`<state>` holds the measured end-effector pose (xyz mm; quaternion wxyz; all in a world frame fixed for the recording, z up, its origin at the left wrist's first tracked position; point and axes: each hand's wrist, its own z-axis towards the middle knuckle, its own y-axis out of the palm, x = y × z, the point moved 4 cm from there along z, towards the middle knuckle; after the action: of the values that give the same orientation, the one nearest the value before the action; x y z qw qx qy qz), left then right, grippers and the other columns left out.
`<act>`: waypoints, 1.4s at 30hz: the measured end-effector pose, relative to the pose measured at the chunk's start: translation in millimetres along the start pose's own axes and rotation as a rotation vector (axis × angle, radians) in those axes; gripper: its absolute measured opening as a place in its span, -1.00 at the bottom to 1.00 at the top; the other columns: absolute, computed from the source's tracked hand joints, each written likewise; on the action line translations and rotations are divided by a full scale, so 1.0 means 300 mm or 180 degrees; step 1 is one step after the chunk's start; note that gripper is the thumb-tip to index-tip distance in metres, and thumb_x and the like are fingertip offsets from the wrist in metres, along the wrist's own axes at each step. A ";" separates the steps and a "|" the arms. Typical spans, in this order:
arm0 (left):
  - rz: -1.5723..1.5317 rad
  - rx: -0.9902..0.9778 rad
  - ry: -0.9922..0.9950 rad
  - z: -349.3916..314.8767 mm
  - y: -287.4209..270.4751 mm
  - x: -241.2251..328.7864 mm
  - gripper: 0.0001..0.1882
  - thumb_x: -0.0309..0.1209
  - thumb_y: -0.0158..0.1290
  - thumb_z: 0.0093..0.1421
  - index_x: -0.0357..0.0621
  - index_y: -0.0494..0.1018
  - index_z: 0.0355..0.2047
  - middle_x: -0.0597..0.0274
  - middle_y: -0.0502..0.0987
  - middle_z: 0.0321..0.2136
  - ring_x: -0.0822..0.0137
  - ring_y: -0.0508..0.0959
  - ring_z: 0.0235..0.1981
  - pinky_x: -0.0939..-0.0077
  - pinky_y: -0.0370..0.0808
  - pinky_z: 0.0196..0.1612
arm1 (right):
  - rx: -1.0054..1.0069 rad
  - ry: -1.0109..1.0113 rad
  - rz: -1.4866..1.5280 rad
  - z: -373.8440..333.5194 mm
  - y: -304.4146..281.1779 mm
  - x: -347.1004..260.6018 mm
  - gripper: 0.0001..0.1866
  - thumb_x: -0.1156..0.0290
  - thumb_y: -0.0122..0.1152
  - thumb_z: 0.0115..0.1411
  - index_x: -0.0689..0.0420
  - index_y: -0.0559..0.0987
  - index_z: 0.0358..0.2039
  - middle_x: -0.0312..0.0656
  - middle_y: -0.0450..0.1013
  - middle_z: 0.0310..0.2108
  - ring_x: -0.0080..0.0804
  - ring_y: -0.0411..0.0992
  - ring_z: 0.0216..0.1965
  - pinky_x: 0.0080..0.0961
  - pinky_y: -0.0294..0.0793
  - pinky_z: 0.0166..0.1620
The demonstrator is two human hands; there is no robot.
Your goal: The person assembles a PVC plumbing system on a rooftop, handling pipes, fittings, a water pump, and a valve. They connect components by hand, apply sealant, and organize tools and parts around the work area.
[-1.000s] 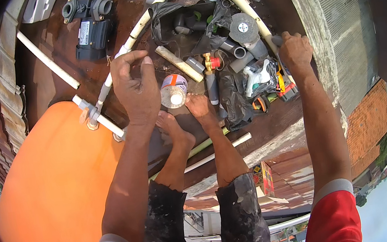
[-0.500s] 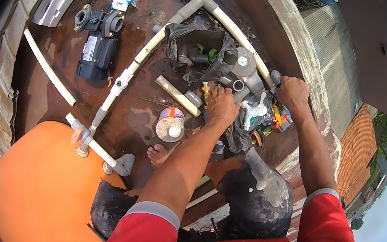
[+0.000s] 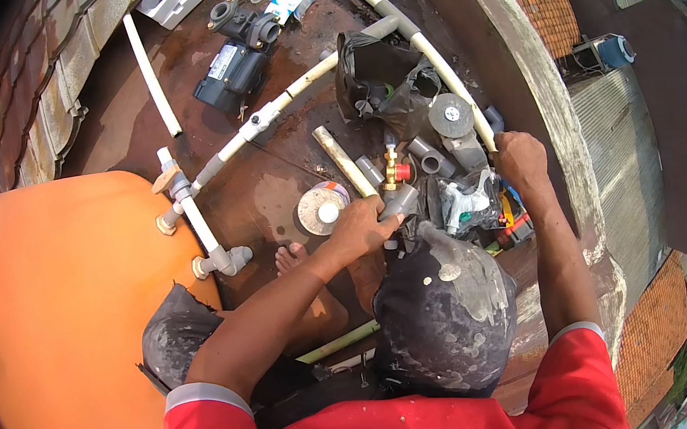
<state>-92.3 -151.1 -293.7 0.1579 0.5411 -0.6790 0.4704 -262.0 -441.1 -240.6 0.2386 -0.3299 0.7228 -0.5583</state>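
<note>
My left hand is closed on a short grey pipe fitting, thumb along its near side. Just beyond it lies a brass valve with a red part. A grey tee fitting and a small grey coupling lie around the valve. My right hand is at the right, fingers curled, beside the lower end of a long cream pipe; what they hold is hidden. A grey elbow sits just beyond that hand. White taps in clear plastic lie between my hands.
An open black plastic bag holds fittings. A stack of round grey discs stands beside it. Left are a bottle, a cut pipe and a large orange tank with piping. A water pump lies farther back. A low wall runs along the right.
My left hand has moved from the brass valve toward me and left, taking hold of the grey fitting. The valve's red part now shows. My right hand stays near the pipe; the view has shifted.
</note>
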 end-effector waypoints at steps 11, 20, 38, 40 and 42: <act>-0.0694 0.0111 -0.0723 -0.040 0.063 -0.085 -0.51 -0.07 0.25 0.38 -0.31 0.54 0.01 -0.15 0.71 -0.20 -0.01 0.73 -0.11 0.16 0.60 -0.02 | 0.0368 -0.0733 0.0828 -0.111 0.342 -0.260 -0.63 0.35 0.37 0.27 -0.06 0.54 0.07 -0.02 0.50 -0.03 0.08 0.62 0.01 0.01 0.68 -0.03; -0.0214 0.0208 -0.0494 0.100 0.124 -0.112 -0.49 -0.14 0.25 0.40 -0.31 0.55 0.16 -0.22 0.69 0.04 -0.18 0.69 0.09 0.04 0.58 0.19 | 0.0599 -0.0895 0.0926 -0.017 0.331 -0.270 -0.62 0.27 0.20 0.46 0.20 0.46 0.17 0.11 0.57 -0.07 0.20 0.66 -0.16 0.09 0.67 -0.10; -0.0513 0.2123 0.0137 -0.023 -0.757 0.159 -0.21 0.17 0.14 0.45 -0.55 0.46 0.08 -0.13 0.65 -0.32 0.24 0.72 -0.42 0.38 0.63 -0.51 | 0.0747 -0.2412 0.3364 0.034 -0.430 -0.704 -0.74 0.37 0.37 0.47 0.29 0.75 0.01 -0.04 0.65 0.05 -0.30 0.63 -0.05 -0.37 0.62 0.03; -0.1016 0.1959 0.0097 -0.114 -0.840 0.155 -0.23 0.18 0.12 0.47 -0.48 0.48 0.11 -0.03 0.65 -0.32 0.30 0.71 -0.42 0.39 0.67 -0.43 | 0.0467 -0.0903 0.3749 0.131 -0.211 -0.697 -0.78 0.38 0.39 0.44 0.30 0.68 -0.24 -0.08 0.65 -0.30 -0.21 0.65 -0.30 -0.29 0.62 -0.15; -0.1940 0.1857 0.0468 -0.194 -0.874 0.076 -0.30 0.18 0.11 0.50 -0.35 0.50 0.11 0.04 0.68 -0.29 0.32 0.72 -0.36 0.38 0.69 -0.34 | 0.0499 -0.1233 0.1571 0.202 0.033 -0.774 -0.60 0.10 0.43 0.35 0.25 0.65 -0.21 0.17 0.66 -0.27 0.32 0.63 -0.15 0.04 0.64 -0.03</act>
<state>113.8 -109.9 -125.0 0.1781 0.7040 -0.3134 0.6119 -65.5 -306.2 -271.6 0.5246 -0.2254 0.6770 -0.4644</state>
